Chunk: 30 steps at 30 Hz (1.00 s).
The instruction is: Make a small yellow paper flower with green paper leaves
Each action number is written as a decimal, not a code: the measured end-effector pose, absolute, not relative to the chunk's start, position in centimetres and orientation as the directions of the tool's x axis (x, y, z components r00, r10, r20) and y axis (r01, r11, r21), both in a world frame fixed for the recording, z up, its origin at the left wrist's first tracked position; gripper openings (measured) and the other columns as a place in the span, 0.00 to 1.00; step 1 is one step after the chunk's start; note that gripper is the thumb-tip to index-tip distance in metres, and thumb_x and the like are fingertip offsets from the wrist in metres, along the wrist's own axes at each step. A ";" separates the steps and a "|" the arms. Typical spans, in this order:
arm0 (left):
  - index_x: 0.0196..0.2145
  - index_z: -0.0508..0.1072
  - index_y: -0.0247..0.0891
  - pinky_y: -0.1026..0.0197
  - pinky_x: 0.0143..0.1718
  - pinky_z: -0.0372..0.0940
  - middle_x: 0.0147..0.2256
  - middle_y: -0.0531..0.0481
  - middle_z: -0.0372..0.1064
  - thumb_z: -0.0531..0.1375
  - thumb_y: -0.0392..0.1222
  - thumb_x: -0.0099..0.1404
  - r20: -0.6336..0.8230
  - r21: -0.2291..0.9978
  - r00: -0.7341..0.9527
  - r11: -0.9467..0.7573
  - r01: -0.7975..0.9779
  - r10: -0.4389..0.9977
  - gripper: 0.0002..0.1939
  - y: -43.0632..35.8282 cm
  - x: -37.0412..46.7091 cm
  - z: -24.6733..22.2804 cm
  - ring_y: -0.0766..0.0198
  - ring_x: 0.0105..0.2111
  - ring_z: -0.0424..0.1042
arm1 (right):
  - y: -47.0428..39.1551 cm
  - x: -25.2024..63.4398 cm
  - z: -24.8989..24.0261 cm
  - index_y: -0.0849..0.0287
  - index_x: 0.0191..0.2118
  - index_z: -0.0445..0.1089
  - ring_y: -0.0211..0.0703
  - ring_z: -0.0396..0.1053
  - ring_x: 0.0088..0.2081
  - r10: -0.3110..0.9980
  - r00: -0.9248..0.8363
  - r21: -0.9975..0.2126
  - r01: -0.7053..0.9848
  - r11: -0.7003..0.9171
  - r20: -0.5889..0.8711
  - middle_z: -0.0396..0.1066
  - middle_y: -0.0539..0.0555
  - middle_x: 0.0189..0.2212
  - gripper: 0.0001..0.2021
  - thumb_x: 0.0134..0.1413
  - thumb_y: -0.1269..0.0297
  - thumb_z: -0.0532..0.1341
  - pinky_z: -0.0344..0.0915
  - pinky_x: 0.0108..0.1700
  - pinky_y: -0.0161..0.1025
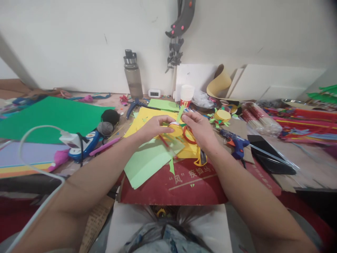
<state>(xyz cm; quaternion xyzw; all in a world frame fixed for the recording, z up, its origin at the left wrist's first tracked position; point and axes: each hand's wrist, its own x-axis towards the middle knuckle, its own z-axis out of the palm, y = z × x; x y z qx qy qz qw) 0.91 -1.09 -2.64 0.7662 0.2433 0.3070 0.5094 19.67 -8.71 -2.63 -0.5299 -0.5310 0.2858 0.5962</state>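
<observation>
My left hand (pixel 157 128) is closed on a small round yellow paper piece (pixel 176 130) with a pale rim, thumb on its near face. A light green paper strip (pixel 180 114) stands up from that piece. My right hand (pixel 199 128) pinches at the strip's side, its fingertips partly hiding the contact. Beside the right fingers is a red ring-shaped handle (pixel 190 137); whether the hand touches it I cannot tell. Below lie light green paper sheets (pixel 147 163) and yellow paper (pixel 147 114). A yellow-and-black tool (pixel 202 157) lies under my right wrist.
A red board (pixel 168 193) lies in front of me. To the right are a blue glue gun (pixel 238 146), a black phone-like slab (pixel 271 154) and another yellow round piece with green strips (pixel 222 116). A bottle (pixel 133 77) stands behind; a white cable (pixel 39 128) crosses at left.
</observation>
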 end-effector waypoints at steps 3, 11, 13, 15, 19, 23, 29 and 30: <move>0.40 0.78 0.37 0.57 0.48 0.67 0.42 0.49 0.76 0.73 0.43 0.49 0.156 0.979 0.672 -0.204 -0.007 0.724 0.20 -0.6 1.1 -3.5 0.64 0.40 0.74 | -8.3 19.9 -3.1 0.57 0.39 0.77 0.37 0.64 0.31 0.895 0.329 -0.954 0.110 0.280 0.301 0.73 0.53 0.35 0.22 0.56 0.42 0.62 0.61 0.32 0.36; 0.39 0.75 0.36 0.59 0.47 0.66 0.38 0.51 0.76 0.76 0.45 0.45 0.187 0.982 0.606 -0.124 -0.145 0.773 0.25 -0.3 1.3 -3.8 0.66 0.38 0.73 | -8.1 19.7 -3.1 0.57 0.39 0.76 0.41 0.68 0.36 0.929 0.261 -0.964 0.112 0.239 0.261 0.74 0.53 0.37 0.23 0.48 0.42 0.67 0.63 0.34 0.37; 0.38 0.74 0.37 0.59 0.47 0.66 0.37 0.53 0.75 0.77 0.46 0.44 0.201 0.980 0.597 -0.150 -0.134 0.777 0.26 -0.5 1.4 -3.6 0.66 0.38 0.73 | -8.1 19.5 -3.2 0.58 0.39 0.75 0.40 0.67 0.35 0.936 0.217 -0.956 0.164 0.243 0.276 0.74 0.52 0.37 0.21 0.44 0.46 0.70 0.64 0.36 0.39; 0.38 0.74 0.37 0.59 0.47 0.65 0.37 0.53 0.74 0.77 0.46 0.43 0.212 0.977 0.598 -0.168 -0.128 0.773 0.26 -0.6 1.5 -3.6 0.67 0.38 0.73 | -8.0 19.4 -3.3 0.58 0.37 0.74 0.39 0.66 0.33 0.936 0.183 -0.943 0.201 0.264 0.301 0.74 0.51 0.36 0.19 0.43 0.50 0.70 0.64 0.38 0.40; 0.39 0.75 0.37 0.60 0.48 0.65 0.38 0.53 0.74 0.76 0.47 0.45 0.198 0.979 0.585 -0.134 -0.151 0.786 0.25 -0.5 1.6 -3.6 0.67 0.39 0.72 | -7.9 19.4 -3.4 0.58 0.34 0.73 0.38 0.65 0.32 0.931 0.122 -0.924 0.216 0.315 0.345 0.71 0.48 0.30 0.15 0.46 0.51 0.68 0.63 0.39 0.40; 0.39 0.76 0.38 0.59 0.49 0.64 0.39 0.52 0.75 0.76 0.47 0.45 0.205 0.977 0.575 -0.130 -0.169 0.792 0.25 -0.4 1.5 -3.5 0.67 0.40 0.72 | -7.9 19.4 -3.4 0.57 0.32 0.72 0.39 0.64 0.32 0.935 0.104 -0.927 0.207 0.313 0.339 0.69 0.48 0.29 0.14 0.45 0.52 0.68 0.63 0.38 0.40; 0.38 0.77 0.38 0.57 0.49 0.65 0.38 0.51 0.76 0.76 0.49 0.45 0.208 0.978 0.559 -0.151 -0.147 0.803 0.24 -0.4 1.5 -3.5 0.64 0.40 0.73 | -8.0 19.2 -3.4 0.57 0.31 0.70 0.38 0.63 0.31 0.938 0.097 -0.934 0.172 0.314 0.333 0.67 0.47 0.28 0.15 0.44 0.50 0.68 0.61 0.37 0.39; 0.38 0.77 0.38 0.57 0.49 0.65 0.38 0.51 0.77 0.76 0.49 0.45 0.200 0.979 0.562 -0.138 -0.150 0.802 0.24 -0.4 1.6 -3.5 0.64 0.40 0.73 | -8.0 19.1 -3.4 0.57 0.31 0.70 0.38 0.62 0.31 0.936 0.097 -0.932 0.173 0.318 0.337 0.67 0.47 0.28 0.15 0.44 0.50 0.68 0.61 0.37 0.39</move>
